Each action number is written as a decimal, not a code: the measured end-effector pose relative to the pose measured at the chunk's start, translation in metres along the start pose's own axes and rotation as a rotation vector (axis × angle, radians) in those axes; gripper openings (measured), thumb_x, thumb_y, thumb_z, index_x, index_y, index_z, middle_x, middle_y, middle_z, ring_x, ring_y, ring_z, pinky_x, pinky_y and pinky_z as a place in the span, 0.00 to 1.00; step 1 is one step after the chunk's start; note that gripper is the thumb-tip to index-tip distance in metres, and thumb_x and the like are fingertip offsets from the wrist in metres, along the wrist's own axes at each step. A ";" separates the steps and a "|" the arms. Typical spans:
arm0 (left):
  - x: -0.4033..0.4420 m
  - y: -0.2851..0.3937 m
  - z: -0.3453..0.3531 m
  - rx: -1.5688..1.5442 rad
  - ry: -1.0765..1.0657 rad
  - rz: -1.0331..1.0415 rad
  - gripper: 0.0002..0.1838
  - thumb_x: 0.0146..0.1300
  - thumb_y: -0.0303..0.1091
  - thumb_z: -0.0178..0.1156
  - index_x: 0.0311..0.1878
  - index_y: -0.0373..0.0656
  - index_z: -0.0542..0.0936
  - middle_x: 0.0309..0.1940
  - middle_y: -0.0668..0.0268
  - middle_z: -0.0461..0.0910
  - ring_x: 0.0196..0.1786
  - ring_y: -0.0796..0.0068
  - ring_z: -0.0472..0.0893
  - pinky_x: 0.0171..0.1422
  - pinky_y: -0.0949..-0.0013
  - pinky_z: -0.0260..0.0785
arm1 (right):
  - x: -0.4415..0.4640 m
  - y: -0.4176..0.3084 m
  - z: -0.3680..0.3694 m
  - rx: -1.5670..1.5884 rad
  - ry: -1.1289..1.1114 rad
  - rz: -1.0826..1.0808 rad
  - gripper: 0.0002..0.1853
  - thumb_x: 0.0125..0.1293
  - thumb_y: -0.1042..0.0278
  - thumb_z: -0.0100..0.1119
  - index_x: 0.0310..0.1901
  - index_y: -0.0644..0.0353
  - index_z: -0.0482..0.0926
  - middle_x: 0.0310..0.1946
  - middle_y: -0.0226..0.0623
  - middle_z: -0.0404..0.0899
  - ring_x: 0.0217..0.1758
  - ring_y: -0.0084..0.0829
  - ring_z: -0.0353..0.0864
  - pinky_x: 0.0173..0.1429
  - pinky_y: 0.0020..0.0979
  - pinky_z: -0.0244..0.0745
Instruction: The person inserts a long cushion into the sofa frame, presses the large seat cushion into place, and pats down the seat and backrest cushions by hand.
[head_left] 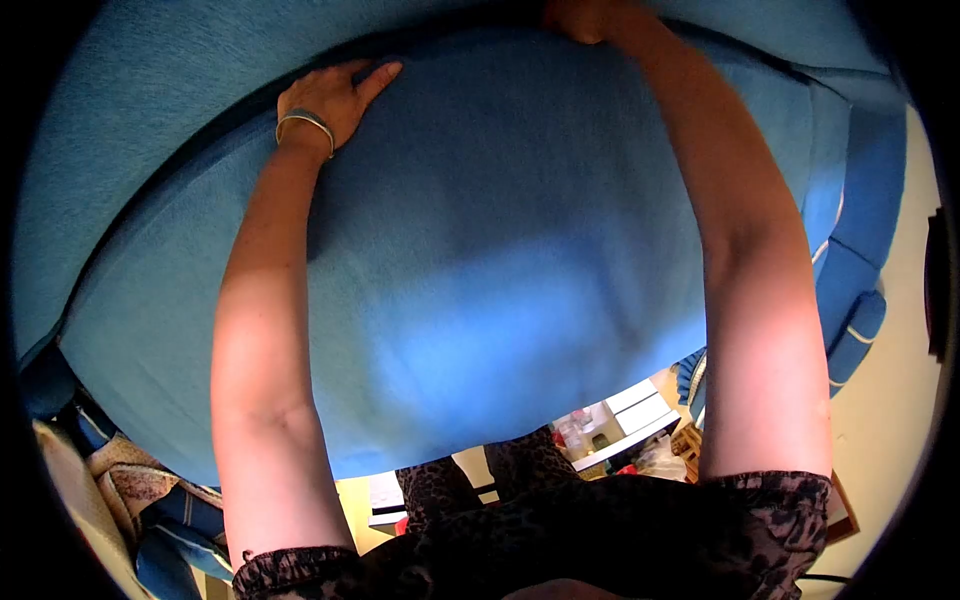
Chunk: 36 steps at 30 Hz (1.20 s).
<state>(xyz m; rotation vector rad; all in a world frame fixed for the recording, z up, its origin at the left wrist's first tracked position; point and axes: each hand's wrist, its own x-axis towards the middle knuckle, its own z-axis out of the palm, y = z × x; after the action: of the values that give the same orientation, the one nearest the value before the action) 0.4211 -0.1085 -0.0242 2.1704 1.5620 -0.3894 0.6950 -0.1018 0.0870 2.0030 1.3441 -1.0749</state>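
A large blue fabric seat cushion point(480, 250) fills the middle of the view, with a bright patch of light on its near part. My left hand point(325, 105) rests at its far edge, wearing a bangle point(308, 127) at the wrist. The left thumb is stretched out to the right on the fabric, while the fingertips are partly lost in the dark gap behind the cushion. Farther right along that same edge is my right hand point(585, 18), in shadow and blurred at the top; its fingers are hidden.
Behind the cushion rises the blue sofa back point(190, 90). A blue armrest section point(868, 200) stands at the right. Crumpled patterned cloth point(135, 480) lies lower left. Below, past my legs, are a white table point(635, 415) and a clear plastic bag point(660, 460).
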 end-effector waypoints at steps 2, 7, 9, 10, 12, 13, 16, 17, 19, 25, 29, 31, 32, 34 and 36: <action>0.000 0.001 0.001 -0.020 -0.001 0.000 0.43 0.62 0.79 0.37 0.62 0.56 0.80 0.52 0.60 0.84 0.60 0.60 0.81 0.66 0.56 0.69 | 0.066 0.048 0.020 -0.217 0.018 -0.166 0.29 0.76 0.48 0.38 0.74 0.48 0.62 0.78 0.38 0.55 0.79 0.43 0.53 0.81 0.42 0.48; 0.001 -0.002 0.004 -0.008 0.025 -0.005 0.43 0.63 0.79 0.38 0.62 0.56 0.80 0.53 0.60 0.84 0.59 0.60 0.81 0.66 0.56 0.70 | 0.021 0.027 0.004 -0.273 0.025 -0.235 0.29 0.77 0.46 0.35 0.75 0.47 0.61 0.78 0.37 0.53 0.80 0.43 0.52 0.81 0.42 0.47; 0.001 -0.003 0.005 0.002 0.033 -0.001 0.43 0.62 0.79 0.38 0.62 0.57 0.80 0.53 0.60 0.84 0.58 0.60 0.82 0.66 0.55 0.70 | 0.042 0.050 0.003 -0.306 -0.044 -0.251 0.30 0.77 0.45 0.36 0.74 0.47 0.62 0.78 0.38 0.54 0.79 0.43 0.53 0.81 0.41 0.47; 0.001 -0.004 0.005 0.006 0.034 0.003 0.43 0.62 0.80 0.38 0.62 0.57 0.80 0.53 0.60 0.84 0.58 0.60 0.82 0.65 0.55 0.70 | 0.075 0.071 0.009 -0.380 -0.060 -0.343 0.29 0.76 0.45 0.36 0.73 0.48 0.63 0.77 0.38 0.56 0.79 0.44 0.54 0.80 0.42 0.48; 0.002 -0.003 0.005 -0.011 0.001 -0.002 0.43 0.62 0.79 0.38 0.62 0.57 0.80 0.53 0.60 0.84 0.58 0.60 0.82 0.65 0.56 0.71 | 0.124 0.093 0.020 -0.532 -0.098 -0.526 0.29 0.76 0.45 0.36 0.72 0.49 0.66 0.75 0.40 0.60 0.77 0.46 0.57 0.80 0.45 0.50; 0.003 -0.003 0.004 -0.021 -0.010 -0.005 0.43 0.62 0.79 0.39 0.62 0.57 0.80 0.53 0.60 0.84 0.58 0.60 0.82 0.65 0.56 0.71 | 0.122 0.094 0.021 -0.506 -0.052 -0.480 0.28 0.76 0.47 0.37 0.71 0.50 0.67 0.74 0.41 0.61 0.76 0.46 0.59 0.79 0.45 0.51; 0.000 -0.001 0.004 -0.024 0.039 -0.007 0.42 0.63 0.78 0.40 0.61 0.55 0.81 0.52 0.60 0.85 0.57 0.60 0.82 0.64 0.56 0.71 | 0.111 0.091 0.024 -0.445 0.103 -0.447 0.25 0.76 0.54 0.37 0.68 0.53 0.70 0.70 0.44 0.67 0.73 0.48 0.65 0.77 0.47 0.57; 0.000 0.000 0.003 -0.037 0.038 -0.004 0.42 0.63 0.78 0.40 0.61 0.55 0.81 0.51 0.60 0.85 0.56 0.60 0.83 0.63 0.57 0.72 | 0.114 0.092 0.030 -0.432 0.165 -0.508 0.24 0.75 0.56 0.38 0.66 0.55 0.72 0.68 0.45 0.70 0.71 0.48 0.67 0.75 0.48 0.59; -0.001 0.000 0.000 -0.057 0.031 0.002 0.42 0.63 0.77 0.41 0.61 0.54 0.81 0.50 0.60 0.85 0.55 0.60 0.83 0.62 0.57 0.72 | 0.137 0.105 0.053 -0.493 0.311 -0.587 0.22 0.74 0.59 0.39 0.62 0.57 0.75 0.64 0.46 0.73 0.68 0.49 0.70 0.73 0.48 0.62; 0.003 -0.002 0.007 0.012 0.033 0.007 0.43 0.61 0.81 0.38 0.63 0.60 0.79 0.51 0.63 0.85 0.55 0.65 0.84 0.59 0.59 0.75 | 0.112 0.074 0.042 -0.585 0.339 -0.486 0.17 0.70 0.66 0.42 0.49 0.57 0.82 0.56 0.45 0.80 0.61 0.50 0.76 0.68 0.50 0.66; 0.001 -0.002 0.006 -0.045 0.055 0.013 0.41 0.63 0.78 0.40 0.60 0.57 0.82 0.49 0.60 0.86 0.54 0.61 0.84 0.61 0.57 0.73 | 0.043 0.034 -0.001 -0.288 0.027 -0.351 0.16 0.70 0.65 0.45 0.51 0.56 0.83 0.55 0.46 0.80 0.58 0.47 0.78 0.63 0.49 0.70; 0.001 -0.002 0.009 -0.030 0.073 0.012 0.41 0.63 0.79 0.40 0.60 0.58 0.82 0.49 0.60 0.86 0.54 0.61 0.84 0.61 0.57 0.73 | 0.031 0.023 -0.011 -0.251 -0.154 -0.246 0.17 0.70 0.64 0.47 0.53 0.57 0.82 0.55 0.47 0.80 0.57 0.46 0.79 0.61 0.49 0.71; 0.002 -0.002 0.009 -0.040 0.057 0.004 0.41 0.63 0.79 0.39 0.61 0.58 0.81 0.49 0.60 0.86 0.54 0.61 0.84 0.61 0.57 0.73 | 0.035 0.023 -0.016 -0.289 -0.207 -0.211 0.17 0.70 0.64 0.47 0.54 0.57 0.82 0.56 0.47 0.80 0.58 0.45 0.79 0.61 0.48 0.72; 0.001 -0.001 0.005 -0.060 0.019 -0.013 0.41 0.63 0.79 0.39 0.61 0.59 0.81 0.49 0.60 0.85 0.55 0.61 0.83 0.61 0.56 0.73 | 0.047 0.022 -0.016 -0.384 -0.164 -0.187 0.18 0.71 0.63 0.48 0.55 0.58 0.82 0.55 0.47 0.80 0.57 0.44 0.79 0.62 0.48 0.72; 0.001 -0.001 0.004 -0.062 0.018 -0.009 0.42 0.62 0.79 0.39 0.61 0.59 0.81 0.49 0.60 0.86 0.54 0.62 0.84 0.61 0.56 0.73 | 0.075 0.030 0.014 -0.505 0.030 -0.213 0.17 0.72 0.63 0.48 0.53 0.59 0.82 0.54 0.47 0.81 0.57 0.44 0.81 0.64 0.47 0.73</action>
<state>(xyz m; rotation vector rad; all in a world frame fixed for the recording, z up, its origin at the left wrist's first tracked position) 0.4208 -0.1093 -0.0282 2.1269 1.5728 -0.3211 0.7328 -0.0846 0.0164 1.5364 1.6754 -0.6964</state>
